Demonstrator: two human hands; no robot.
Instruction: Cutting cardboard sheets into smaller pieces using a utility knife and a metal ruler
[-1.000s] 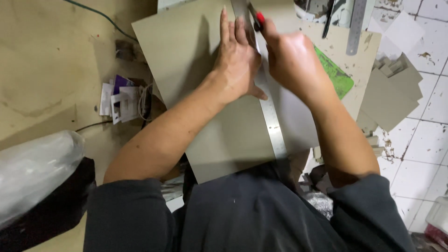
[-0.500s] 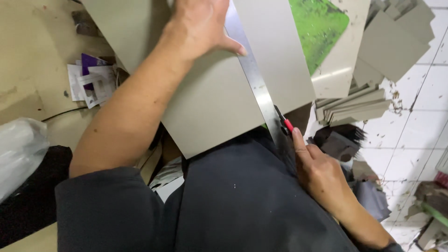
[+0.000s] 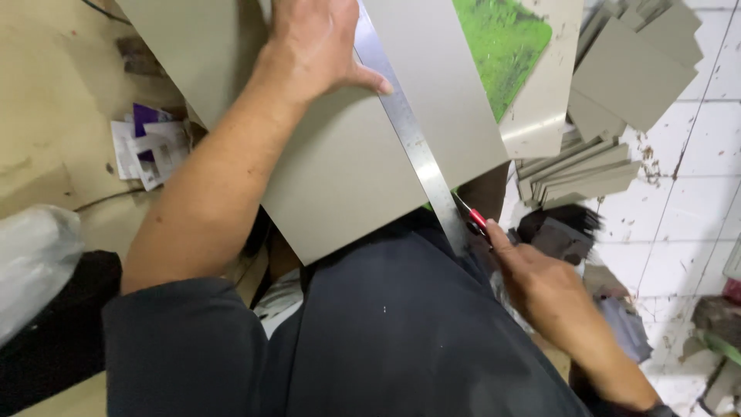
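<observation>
At the left edge of the frame lie scattered paper packets (image 3: 150, 147), clear of the work. The left hand (image 3: 316, 46), top centre, presses flat with its fingers spread on the grey cardboard sheet (image 3: 347, 162) and the steel ruler (image 3: 409, 139), thumb beside the cutting edge; if the ruler slips, the cut could wander or the blade reach that thumb. At centre right, the right hand (image 3: 540, 282) is clenched around a red-tipped utility knife (image 3: 475, 220) at the ruler's near end, close over the lap. Right of it sit a green cutting mat (image 3: 502, 46) and stacked cardboard offcuts (image 3: 610, 100).

grey board (image 3: 347, 177), green mat (image 3: 502, 42), red knife (image 3: 478, 220)
</observation>
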